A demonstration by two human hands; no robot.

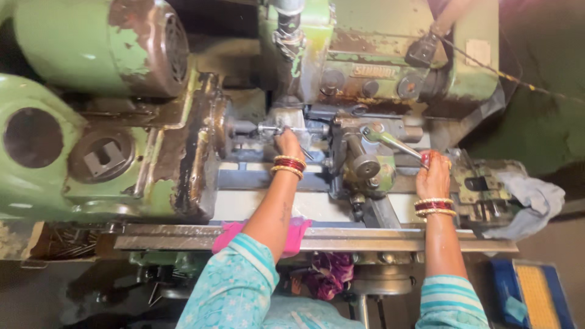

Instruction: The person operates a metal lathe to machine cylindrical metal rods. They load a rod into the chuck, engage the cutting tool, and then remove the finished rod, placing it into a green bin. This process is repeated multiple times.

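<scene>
Here the right hand has its fingers wrapped around the red-tipped lever of the green lathe. Farther in, the left hand pinches a thin metal rod at the chuck; loading looks unfinished.

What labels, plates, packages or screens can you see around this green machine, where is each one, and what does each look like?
Nameplate: on the green machine housing, top centre; small brass-coloured rectangle with raised lettering.
Pale sticker: upper right of the same housing; off-white rectangle, worn.
Blue tray: bottom right corner; rectangular, yellow inside.
No screens or signs show.
</scene>
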